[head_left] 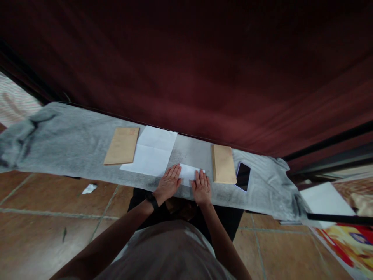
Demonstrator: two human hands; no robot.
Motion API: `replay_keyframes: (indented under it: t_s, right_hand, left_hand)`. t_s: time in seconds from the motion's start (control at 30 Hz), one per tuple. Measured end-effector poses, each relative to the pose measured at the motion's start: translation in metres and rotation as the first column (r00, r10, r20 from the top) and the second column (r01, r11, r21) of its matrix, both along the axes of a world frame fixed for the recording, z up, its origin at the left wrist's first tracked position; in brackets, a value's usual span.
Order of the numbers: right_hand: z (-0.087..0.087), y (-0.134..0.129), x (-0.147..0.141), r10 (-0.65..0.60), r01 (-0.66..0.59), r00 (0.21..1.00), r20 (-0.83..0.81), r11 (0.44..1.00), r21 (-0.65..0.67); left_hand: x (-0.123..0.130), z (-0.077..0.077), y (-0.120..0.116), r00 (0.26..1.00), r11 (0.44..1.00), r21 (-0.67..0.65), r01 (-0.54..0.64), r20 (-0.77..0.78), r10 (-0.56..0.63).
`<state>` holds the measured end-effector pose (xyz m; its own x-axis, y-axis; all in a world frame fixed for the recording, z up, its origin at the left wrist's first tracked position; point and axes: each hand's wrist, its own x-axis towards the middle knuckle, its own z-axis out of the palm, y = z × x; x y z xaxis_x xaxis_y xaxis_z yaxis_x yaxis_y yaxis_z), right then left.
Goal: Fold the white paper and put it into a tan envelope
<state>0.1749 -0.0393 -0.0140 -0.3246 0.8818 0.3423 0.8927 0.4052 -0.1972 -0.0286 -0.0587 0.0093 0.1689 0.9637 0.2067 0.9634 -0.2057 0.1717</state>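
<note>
A folded sheet of white paper lies on the grey cloth in front of me. My left hand rests flat on its left end, fingers stretched out. On the right end lies my right hand, also flat with its fingers extended. Farther left are larger white sheets with a crease across them. Beside those sits a brown envelope with reddish print in one corner. Just right of my right hand is a stack of brown envelopes.
A phone with a dark screen lies right of the envelope stack. Grey cloth covers the narrow table, which meets a dark red panel behind. A white scrap is on the tiled floor. A colourful box stands at lower right.
</note>
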Motion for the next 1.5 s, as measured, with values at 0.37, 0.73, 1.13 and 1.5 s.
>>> replay_keyframes:
  t_s: [0.37,0.73,1.13,1.5]
  right_hand:
    - [-0.005,0.000,0.000,-0.009,0.010,0.998,0.066,1.000,-0.009]
    - [-0.001,-0.002,0.000,-0.008,0.009,0.998,0.059,1.000,-0.019]
    - [0.018,0.009,-0.046,0.316,-0.315,0.949,-0.020,0.936,-0.157]
    - [0.023,0.021,-0.062,0.253,-0.243,0.968,0.008,0.940,-0.237]
  left_hand:
    - [0.009,0.003,-0.016,0.999,0.999,-0.010,-0.043,0.014,0.043]
    - [0.007,-0.005,-0.036,0.994,0.995,-0.017,0.098,0.045,-0.097]
    - [-0.005,-0.006,-0.043,0.990,0.991,-0.006,0.133,0.043,-0.133]
    - [-0.006,-0.013,-0.043,0.988,0.991,-0.021,0.136,0.082,-0.133]
